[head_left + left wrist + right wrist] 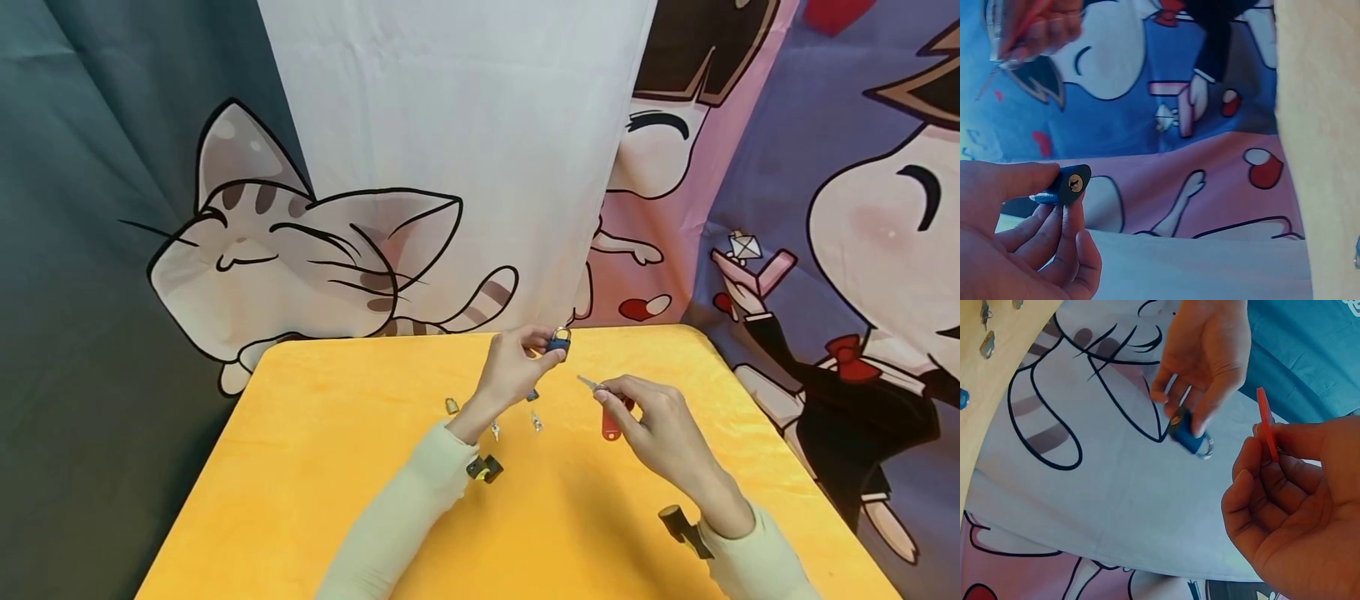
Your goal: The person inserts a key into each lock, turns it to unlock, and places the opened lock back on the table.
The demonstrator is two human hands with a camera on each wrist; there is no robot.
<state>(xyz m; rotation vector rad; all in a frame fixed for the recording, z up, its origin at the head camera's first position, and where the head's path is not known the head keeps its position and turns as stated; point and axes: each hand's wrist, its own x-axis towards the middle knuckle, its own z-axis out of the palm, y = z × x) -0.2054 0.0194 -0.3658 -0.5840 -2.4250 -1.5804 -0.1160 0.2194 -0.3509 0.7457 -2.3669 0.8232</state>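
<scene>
Between thumb and fingers, my left hand [510,367] pinches a small blue padlock [558,343] above the far part of the table. Its keyhole [1075,183] shows in the left wrist view, and its silver shackle looks closed. To the right and nearer, my right hand [656,417] pinches a silver key [587,383], whose blade points left toward the padlock without touching it. A red key tag [611,427] hangs below the right fingers. In the right wrist view the red tag [1266,422] appears edge-on, and the key is mostly hidden.
On the yellow table [337,500], a brass padlock [452,406] lies left of the left wrist. A second blue padlock [532,395] is partly covered by the left hand. Small silver keys [537,422] lie nearby. Cartoon-printed curtains [465,125] stand behind the table.
</scene>
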